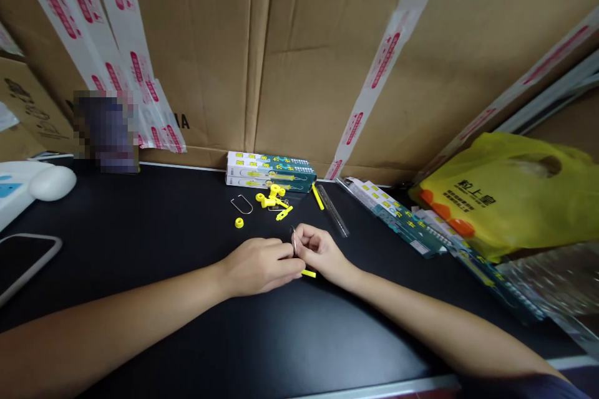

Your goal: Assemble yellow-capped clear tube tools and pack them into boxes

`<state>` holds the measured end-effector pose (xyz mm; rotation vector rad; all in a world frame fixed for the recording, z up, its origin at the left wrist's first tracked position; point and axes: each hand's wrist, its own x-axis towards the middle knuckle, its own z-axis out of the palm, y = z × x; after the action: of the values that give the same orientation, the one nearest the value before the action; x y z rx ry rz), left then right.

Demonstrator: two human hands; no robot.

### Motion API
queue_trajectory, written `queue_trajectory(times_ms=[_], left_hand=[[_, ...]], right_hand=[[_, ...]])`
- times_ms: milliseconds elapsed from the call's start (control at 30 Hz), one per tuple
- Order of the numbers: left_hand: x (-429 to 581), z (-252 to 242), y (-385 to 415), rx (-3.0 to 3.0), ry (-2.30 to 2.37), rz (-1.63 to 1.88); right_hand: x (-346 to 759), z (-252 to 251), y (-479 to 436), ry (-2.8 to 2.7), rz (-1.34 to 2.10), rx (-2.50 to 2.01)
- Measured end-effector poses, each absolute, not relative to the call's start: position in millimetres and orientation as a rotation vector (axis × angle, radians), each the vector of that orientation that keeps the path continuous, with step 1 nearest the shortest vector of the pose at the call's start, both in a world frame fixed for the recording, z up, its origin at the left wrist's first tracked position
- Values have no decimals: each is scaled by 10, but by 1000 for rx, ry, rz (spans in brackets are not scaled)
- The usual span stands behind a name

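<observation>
My left hand (264, 265) is closed, fingertips against my right hand, above the black tabletop. A thin yellow plastic rod (309, 274) sticks out from under its fingers. My right hand (325, 255) pinches a small curved metal wire piece (293, 238) standing up between the two hands; its lower end is hidden by the fingers. Beyond them lie several small yellow plastic parts (271, 201), a yellow cap (239, 222), a bent wire loop (242, 204) and a partly covered coil spring (276, 207). A clear tube (333, 209) lies beside another yellow strip (318, 197).
Printed boxes (270, 171) are stacked at the back, against a large cardboard box (201, 62). More flat boxes (397, 215) lie to the right, near a yellow plastic bag (515, 199). A phone (28, 262) and a white device (28, 190) are at left.
</observation>
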<state>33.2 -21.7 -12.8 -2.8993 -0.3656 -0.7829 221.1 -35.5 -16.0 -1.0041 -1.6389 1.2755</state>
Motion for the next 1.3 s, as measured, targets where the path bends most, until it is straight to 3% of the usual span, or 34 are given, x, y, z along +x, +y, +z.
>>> queue_trajectory(times_ms=[333, 633, 1300], left_hand=[[338, -104, -206, -3097, -511, -868], [301, -50, -176, -3266, -701, -1116], [273, -61, -162, -3411, -554, -1061]], right_hand=[[2253, -170, -404, -1673, 1277, -995], [2262, -185, -447, -1919, 560, -950], [2221, -163, -448, -2093, 477, -855]])
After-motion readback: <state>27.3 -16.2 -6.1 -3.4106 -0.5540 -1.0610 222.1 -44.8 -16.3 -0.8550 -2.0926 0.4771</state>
